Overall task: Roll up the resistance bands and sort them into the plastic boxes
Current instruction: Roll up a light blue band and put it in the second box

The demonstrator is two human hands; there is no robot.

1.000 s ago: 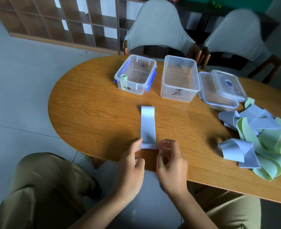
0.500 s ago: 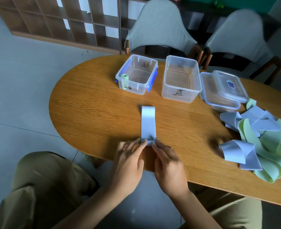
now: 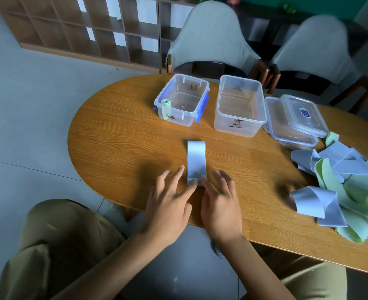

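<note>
A light blue resistance band [image 3: 196, 159] lies flat on the wooden table [image 3: 118, 148], pointing away from me. My left hand [image 3: 170, 202] and my right hand [image 3: 221, 200] rest on the table with spread, straight fingers, and their fingertips press the band's near end, which is folded or rolled over a little. Behind it stand two clear plastic boxes: the left box [image 3: 184, 99] with blue clips holds one rolled green band [image 3: 166, 107], and the right box [image 3: 240, 105] has nothing in it. A pile of loose blue and green bands [image 3: 343, 185] lies at the right.
Two clear lids [image 3: 295, 118] are stacked right of the boxes. Two chairs with grey covers [image 3: 213, 37] stand behind the table, and a wooden shelf unit [image 3: 87, 29] stands at the back left. My knees are under the table's near edge.
The band's near end has been turned over and the band looks shorter. Both hands have moved forward onto the table and flattened, with their fingers spread.
</note>
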